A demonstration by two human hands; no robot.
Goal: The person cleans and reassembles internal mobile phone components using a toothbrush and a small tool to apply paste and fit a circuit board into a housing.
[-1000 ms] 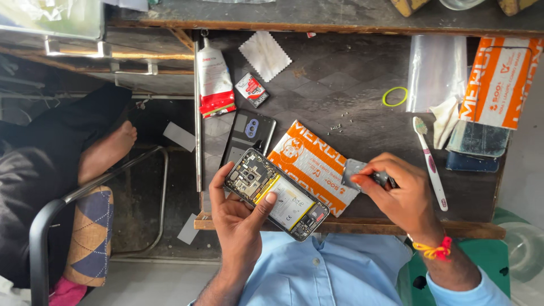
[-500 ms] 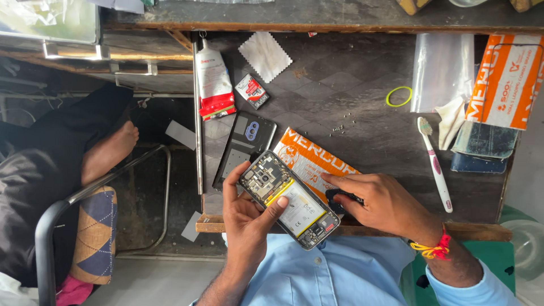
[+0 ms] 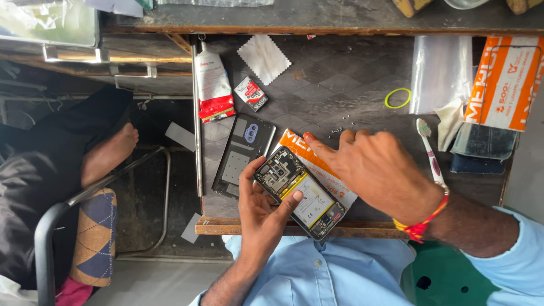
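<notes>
**A:** Head view. Report hand states and the location of the workpiece.

**B:** My left hand (image 3: 262, 218) grips the opened phone (image 3: 299, 192) by its long edges, thumb on the near side and fingers on the far side, back exposed upward. It sits above the front edge of the tabletop (image 3: 345, 85), partly over an orange-and-white packet (image 3: 317, 167). My right hand (image 3: 377, 170) holds nothing that shows; fingers loosely curled, forefinger extended onto the packet, just beside the phone.

**A:** Handling properties?

**B:** Judged light, rigid and fragile. The circuit board and battery are uncovered. Hold by the frame edges only; keep fingertips off the components.

**A:** Containers?

**B:** The removed back cover (image 3: 243, 154) lies empty, inner face up, just left of the phone. A clear plastic bag (image 3: 439, 71) lies at the right; contents cannot be determined. An orange box (image 3: 504, 79) beside it is closed.
</notes>
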